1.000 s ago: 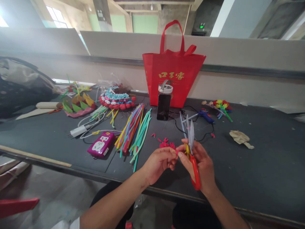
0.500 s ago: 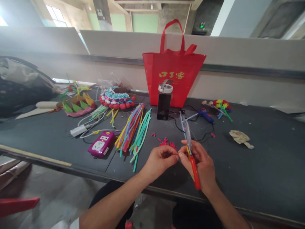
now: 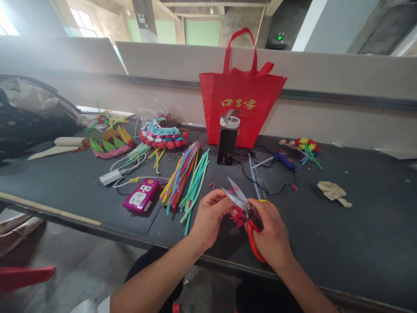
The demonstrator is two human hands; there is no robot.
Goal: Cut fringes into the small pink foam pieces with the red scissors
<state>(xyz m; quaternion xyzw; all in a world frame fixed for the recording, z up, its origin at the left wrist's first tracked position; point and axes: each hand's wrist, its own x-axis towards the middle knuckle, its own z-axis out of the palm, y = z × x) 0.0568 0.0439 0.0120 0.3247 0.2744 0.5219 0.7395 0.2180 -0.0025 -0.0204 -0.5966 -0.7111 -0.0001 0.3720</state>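
Note:
My right hand (image 3: 273, 230) holds a pair of scissors (image 3: 254, 245) by its red handle. The blades are spread apart and point left toward my other hand. Close beside the blades, my left hand (image 3: 207, 221) is closed in a pinch; whatever sits between its fingertips is too small and hidden to name. Under the scissors lies a small heap of short pink-red cut pieces (image 3: 240, 218), partly covered by my hands. A bundle of coloured fuzzy stems (image 3: 182, 174) rests to the left, with turquoise ones (image 3: 197, 182) along its right side.
A purple power strip (image 3: 141, 198) and a white plug adapter (image 3: 110, 177) lie left. Behind my hands, a phone (image 3: 226, 148) leans before a red bag (image 3: 243, 93). A blue glue gun (image 3: 285, 161) with its cord, stem flowers (image 3: 306, 147) and a crumpled beige piece (image 3: 332, 191) lie right.
The scissors have swung from pointing away from me to pointing left, and their blades have opened. My left hand has shifted slightly left, apart from the right fingertips. The view has moved a little.

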